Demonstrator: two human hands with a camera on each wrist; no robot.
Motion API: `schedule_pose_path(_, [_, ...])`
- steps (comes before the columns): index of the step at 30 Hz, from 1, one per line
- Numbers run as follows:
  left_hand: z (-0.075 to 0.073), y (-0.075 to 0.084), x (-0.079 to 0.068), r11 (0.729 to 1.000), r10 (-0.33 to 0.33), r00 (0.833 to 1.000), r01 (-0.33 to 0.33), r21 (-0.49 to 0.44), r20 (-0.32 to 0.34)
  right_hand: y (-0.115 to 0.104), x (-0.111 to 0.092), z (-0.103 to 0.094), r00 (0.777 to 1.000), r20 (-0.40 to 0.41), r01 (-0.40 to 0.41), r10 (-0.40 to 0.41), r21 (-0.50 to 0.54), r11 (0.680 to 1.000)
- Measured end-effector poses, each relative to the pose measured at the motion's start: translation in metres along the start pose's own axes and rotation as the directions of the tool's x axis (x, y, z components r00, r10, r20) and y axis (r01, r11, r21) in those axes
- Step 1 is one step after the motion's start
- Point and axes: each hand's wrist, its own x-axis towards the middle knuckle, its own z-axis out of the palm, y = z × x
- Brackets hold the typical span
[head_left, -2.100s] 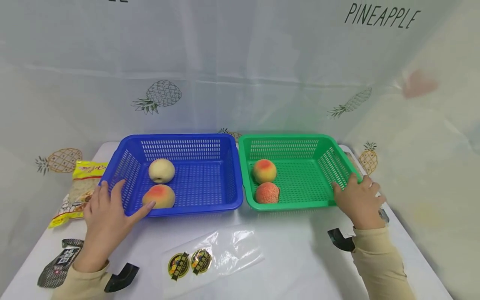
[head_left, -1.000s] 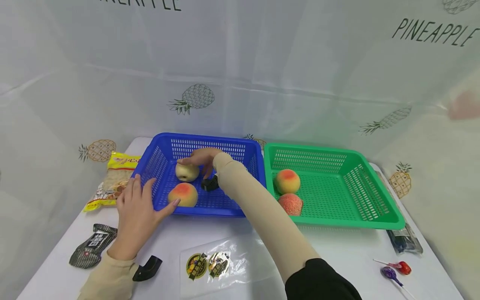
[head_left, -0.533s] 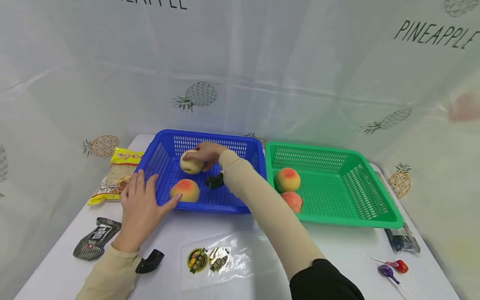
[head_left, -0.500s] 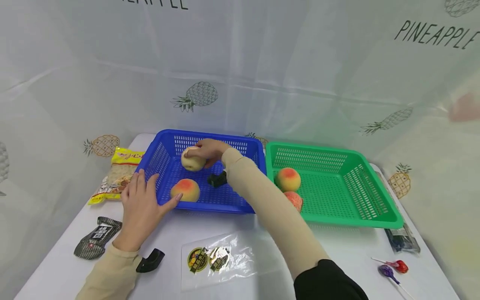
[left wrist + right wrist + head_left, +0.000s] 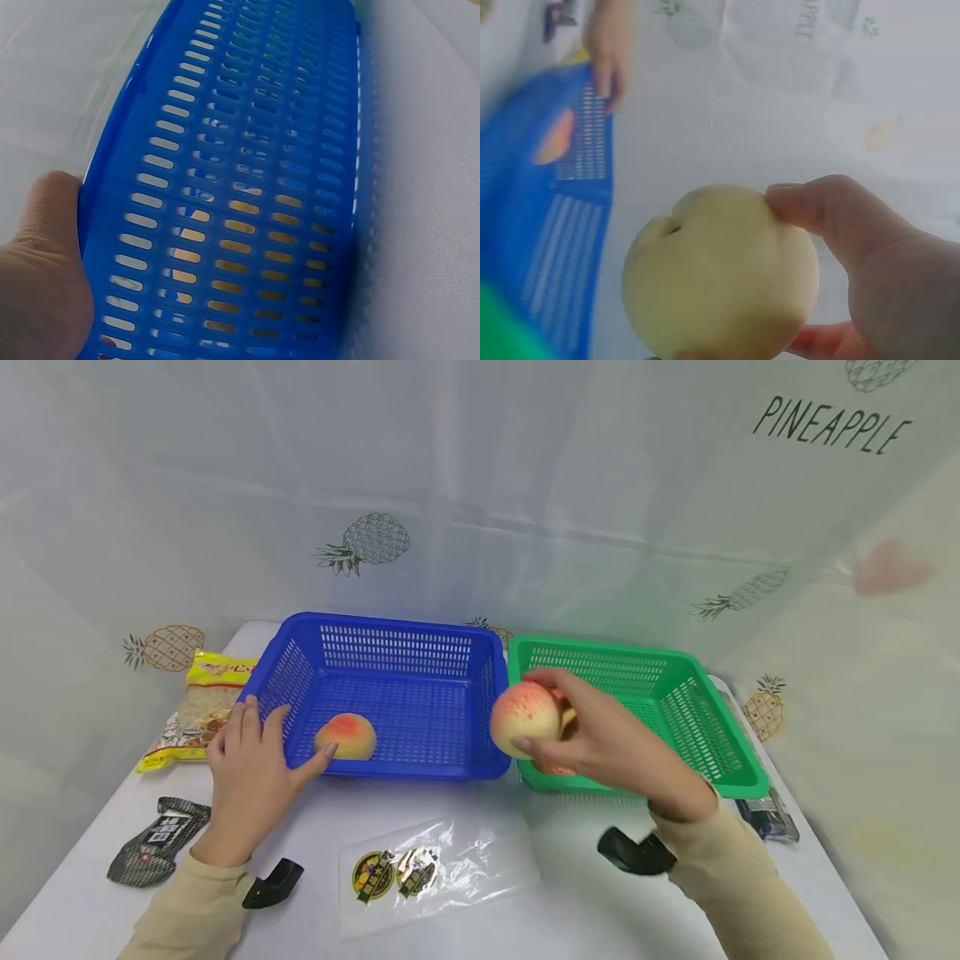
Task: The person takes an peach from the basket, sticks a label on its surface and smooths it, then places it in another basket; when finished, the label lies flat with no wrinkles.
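Note:
My right hand [image 5: 607,743] holds a peach [image 5: 523,720] between thumb and fingers, raised over the neighbouring sides of the two baskets. The right wrist view shows that peach's pale underside and its cleft, with the thumb against it. My left hand [image 5: 253,777] rests on the left front corner of the blue basket [image 5: 435,770], fingers spread over the rim and thumb across the front edge. Inside the blue basket lies another peach [image 5: 347,735]. Behind my right hand, the fruit in the green basket [image 5: 697,681] is mostly hidden; a reddish one [image 5: 555,768] shows below the hand.
A clear plastic bag with two round stickers [image 5: 442,877] lies in front of the baskets. At the left are a yellow snack packet [image 5: 198,710] and a dark patterned packet [image 5: 157,847]. Another dark packet [image 5: 772,818] lies right of the green basket.
My right hand has lifted the pale peach out of the blue basket and carried it right, to the green basket's near left side. My left hand stays at the blue basket's corner.

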Motion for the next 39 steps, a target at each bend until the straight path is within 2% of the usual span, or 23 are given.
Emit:
schedule_pose_path(3, [-0.003, -0.001, 0.003, 1.000, 0.000, 1.000, -0.001, 0.004, 0.013, 0.018, -0.048, 0.011, 0.998, -0.057, -0.008, 0.005, -0.039, 0.999])
schedule_pose_path(6, [-0.003, -0.001, 0.004, 1.000, -0.010, 1.000, 0.010, 0.000, 0.027, 0.038, -0.084, 0.031, 0.995, -0.098, -0.038, 0.025, -0.133, 0.990])
schedule_pose_path(8, [-0.001, 0.000, 0.003, 1.000, -0.016, 0.999, 0.017, -0.005, 0.035, 0.051, -0.102, 0.045, 0.992, -0.114, -0.074, 0.055, -0.173, 0.982])
schedule_pose_path(12, [0.000, -0.001, 0.003, 1.000, -0.022, 0.999, 0.022, -0.012, 0.027, 0.072, -0.124, 0.074, 0.974, -0.119, -0.211, 0.191, -0.186, 0.960])
schedule_pose_path(14, [0.000, -0.002, 0.003, 1.000, -0.020, 1.000, 0.020, -0.017, 0.014, 0.081, -0.129, 0.086, 0.967, -0.124, -0.245, 0.225, -0.192, 0.950])
schedule_pose_path(17, [0.001, -0.003, 0.002, 1.000, -0.017, 1.000, 0.017, -0.024, 0.002, 0.090, -0.133, 0.097, 0.961, -0.167, -0.256, 0.221, -0.236, 0.937])
schedule_pose_path(23, [0.002, -0.001, 0.003, 1.000, -0.001, 1.000, 0.001, -0.029, 0.000, 0.096, -0.138, 0.105, 0.951, -0.232, -0.260, 0.203, -0.253, 0.932])
schedule_pose_path(28, [0.003, 0.000, 0.004, 0.999, 0.005, 1.000, -0.005, -0.050, -0.004, 0.098, -0.140, 0.110, 0.947, -0.228, -0.284, 0.227, -0.263, 0.922])
schedule_pose_path(31, [0.002, 0.003, 0.004, 0.995, 0.022, 0.998, -0.027, -0.094, -0.057, 0.100, -0.140, 0.114, 0.949, -0.215, -0.285, 0.228, -0.287, 0.914])
schedule_pose_path(33, [-0.001, 0.009, 0.002, 0.989, 0.058, 0.989, -0.075, -0.127, -0.132, 0.101, -0.140, 0.115, 0.954, -0.210, -0.271, 0.214, -0.299, 0.915])
schedule_pose_path(36, [-0.009, 0.026, -0.004, 0.962, 0.140, 0.949, -0.197, -0.187, -0.282, 0.101, -0.140, 0.117, 0.960, -0.203, -0.249, 0.195, -0.294, 0.923])
schedule_pose_path(38, [-0.016, 0.041, -0.013, 0.932, 0.205, 0.922, -0.286, -0.222, -0.327, 0.101, -0.141, 0.117, 0.963, -0.194, -0.235, 0.184, -0.286, 0.929])
schedule_pose_path(39, [-0.019, 0.049, -0.019, 0.919, 0.234, 0.919, -0.316, -0.237, -0.316, 0.101, -0.142, 0.117, 0.965, -0.187, -0.235, 0.186, -0.287, 0.929])
